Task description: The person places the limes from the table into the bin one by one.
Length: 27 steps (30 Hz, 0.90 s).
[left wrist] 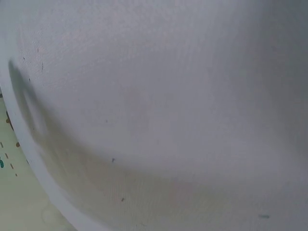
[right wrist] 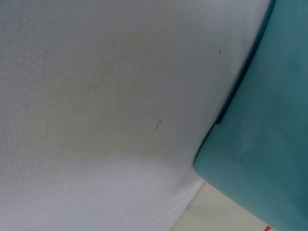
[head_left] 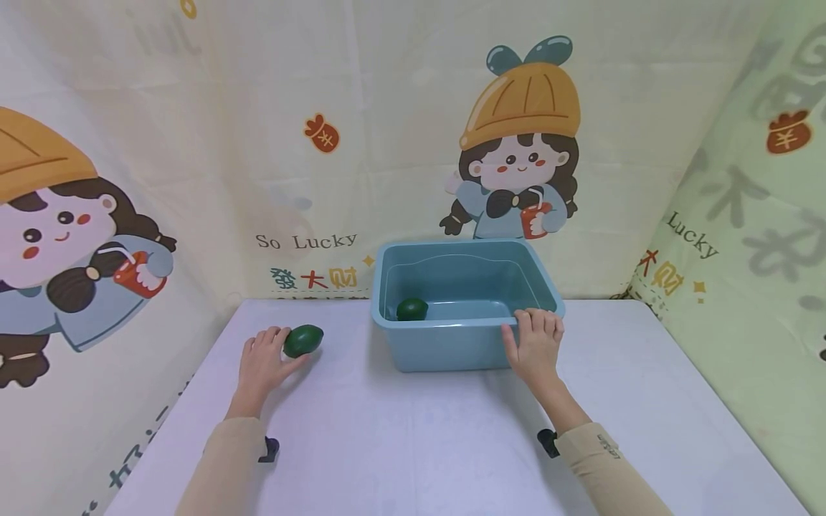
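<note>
A blue plastic tub (head_left: 452, 344) stands on the white table (head_left: 413, 444) in the head view, with one dark green avocado (head_left: 411, 309) lying inside at its left. My right hand (head_left: 535, 342) grips the tub's near right rim, fingers curled over the edge. A second green avocado (head_left: 303, 340) lies on the table left of the tub. My left hand (head_left: 266, 358) touches its left side, thumb and fingers partly round it. The right wrist view shows only the tub's wall (right wrist: 269, 144) and tabletop; the left wrist view shows only tabletop (left wrist: 159, 106).
Printed cartoon cloth hangs behind and at both sides of the table. The table's left edge (head_left: 174, 401) runs close to my left forearm. White tabletop stretches in front of the tub and to its right.
</note>
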Each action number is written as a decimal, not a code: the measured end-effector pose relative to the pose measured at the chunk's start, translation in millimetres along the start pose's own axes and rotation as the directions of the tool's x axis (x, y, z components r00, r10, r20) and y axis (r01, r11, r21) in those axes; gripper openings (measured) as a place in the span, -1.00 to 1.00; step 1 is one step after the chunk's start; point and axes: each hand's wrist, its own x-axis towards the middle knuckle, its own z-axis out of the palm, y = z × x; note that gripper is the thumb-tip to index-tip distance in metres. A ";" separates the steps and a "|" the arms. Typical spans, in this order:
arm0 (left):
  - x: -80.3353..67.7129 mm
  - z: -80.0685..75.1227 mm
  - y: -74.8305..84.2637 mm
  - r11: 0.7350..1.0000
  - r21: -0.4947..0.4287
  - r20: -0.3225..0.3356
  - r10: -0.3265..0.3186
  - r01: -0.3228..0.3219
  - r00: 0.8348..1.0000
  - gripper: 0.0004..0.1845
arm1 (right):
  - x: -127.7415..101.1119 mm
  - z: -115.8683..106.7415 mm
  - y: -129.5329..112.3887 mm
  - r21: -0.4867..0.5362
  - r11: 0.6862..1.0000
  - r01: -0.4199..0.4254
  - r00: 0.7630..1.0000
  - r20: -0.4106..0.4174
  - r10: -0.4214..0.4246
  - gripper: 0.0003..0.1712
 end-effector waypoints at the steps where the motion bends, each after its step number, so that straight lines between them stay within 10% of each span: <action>1: 0.2 0.0 0.1 1.000 0.001 -0.001 0.001 -0.001 1.000 -0.19 | 0.0 -0.2 -0.2 0.003 1.000 -0.004 1.000 0.005 0.004 -0.41; 27: 4.2 -6.7 13.9 0.996 0.016 -0.137 0.084 -0.083 0.987 -0.24 | 2.2 0.5 0.2 -0.004 1.000 -0.003 1.000 -0.003 0.003 -0.41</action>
